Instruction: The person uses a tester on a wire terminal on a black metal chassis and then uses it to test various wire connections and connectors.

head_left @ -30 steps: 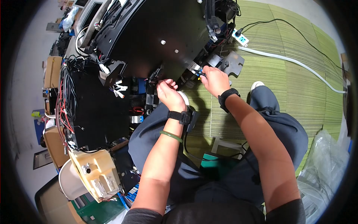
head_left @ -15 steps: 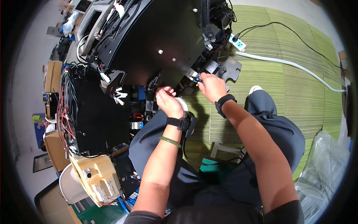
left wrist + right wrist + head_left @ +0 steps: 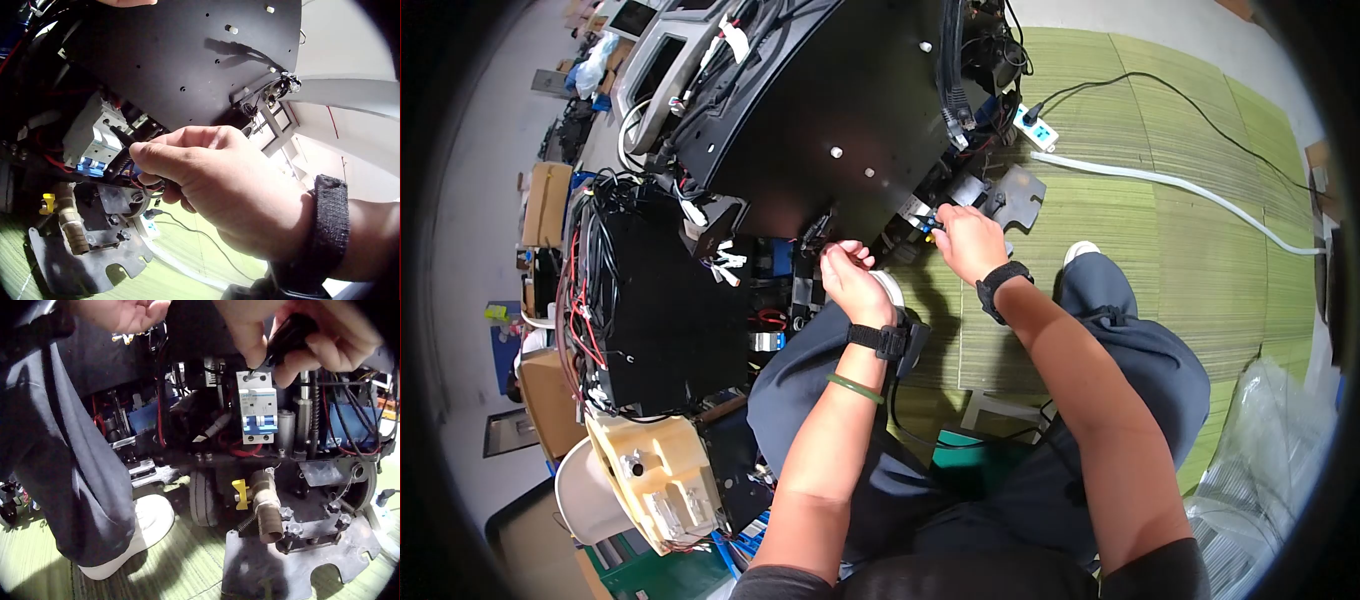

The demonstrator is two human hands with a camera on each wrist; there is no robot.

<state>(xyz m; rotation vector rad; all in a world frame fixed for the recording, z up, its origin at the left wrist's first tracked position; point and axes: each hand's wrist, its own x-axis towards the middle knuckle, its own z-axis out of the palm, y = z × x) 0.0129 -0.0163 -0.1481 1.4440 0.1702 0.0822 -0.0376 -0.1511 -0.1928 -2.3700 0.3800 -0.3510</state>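
My right hand (image 3: 972, 243) pinches a black-handled screwdriver (image 3: 291, 336) between thumb and fingers. Its thin tip meets the upper terminal hole of a white circuit breaker (image 3: 257, 407) with blue levers, mounted low on the machine. The left wrist view shows the same hand from the side, the screwdriver's dark shaft (image 3: 121, 135) slanting to the breaker. My left hand (image 3: 856, 286) is by the lower edge of the large black panel (image 3: 800, 130), fingers loosely curled and nothing seen in them. Only a finger of it shows at the top of the left wrist view.
Below the breaker are a brass-coloured fitting with a yellow handle (image 3: 240, 494) and a grey metal plate (image 3: 300, 562). Bundled cables (image 3: 585, 260) hang at the left. A power strip (image 3: 1035, 128) and a pale hose (image 3: 1180, 182) lie on the green floor.
The head view has shifted slightly. Both hands stay at almost the same places on the machine, the right one still at the breaker with the screwdriver.
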